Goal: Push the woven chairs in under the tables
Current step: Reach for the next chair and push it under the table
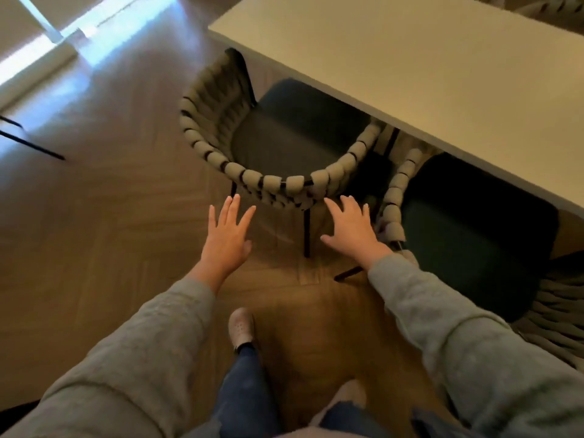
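Chair (278,134) is facing the worktop (410,58), seat partly underneath. Left hand (226,235) and right hand (347,229) are hovering behind it, both released, empty.

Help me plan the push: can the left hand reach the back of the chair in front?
Probably yes: the left hand is open, its fingers close to the chair and its woven back, with nothing between them.

The woven chair (278,181) has grey-green bands on a black frame with a dark green seat, the table (410,58) is cream, and the floor (110,216) is brown herringbone.
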A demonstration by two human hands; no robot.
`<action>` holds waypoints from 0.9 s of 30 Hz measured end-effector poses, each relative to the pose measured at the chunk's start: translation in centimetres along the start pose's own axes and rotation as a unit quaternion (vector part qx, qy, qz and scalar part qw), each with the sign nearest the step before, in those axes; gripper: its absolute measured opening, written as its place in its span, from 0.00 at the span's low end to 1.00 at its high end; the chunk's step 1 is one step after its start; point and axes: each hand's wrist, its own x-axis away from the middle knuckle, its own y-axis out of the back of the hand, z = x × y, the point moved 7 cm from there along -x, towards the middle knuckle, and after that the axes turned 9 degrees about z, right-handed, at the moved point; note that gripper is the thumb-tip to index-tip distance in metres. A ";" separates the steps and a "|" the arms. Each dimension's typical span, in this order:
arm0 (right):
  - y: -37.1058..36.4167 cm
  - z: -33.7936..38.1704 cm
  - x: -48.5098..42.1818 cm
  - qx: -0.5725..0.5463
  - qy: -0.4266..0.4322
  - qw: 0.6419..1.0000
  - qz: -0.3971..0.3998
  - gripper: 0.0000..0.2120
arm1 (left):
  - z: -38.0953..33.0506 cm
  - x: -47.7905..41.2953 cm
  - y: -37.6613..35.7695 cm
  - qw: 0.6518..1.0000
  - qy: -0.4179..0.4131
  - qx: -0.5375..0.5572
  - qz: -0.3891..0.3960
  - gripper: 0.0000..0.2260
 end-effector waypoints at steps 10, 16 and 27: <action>2.3 23.0 -13.7 -0.049 0.059 0.997 -0.015 0.43 | 25.0 -5.0 1.8 0.994 0.065 -0.043 0.076 0.36; 3.4 30.6 -20.5 -0.052 0.063 0.997 -0.002 0.45 | 32.4 -10.7 3.1 0.995 0.029 -0.038 0.091 0.34; 14.6 36.1 -40.6 -0.008 0.001 0.991 -0.131 0.40 | 42.3 -33.6 10.4 0.989 -0.047 -0.107 0.087 0.33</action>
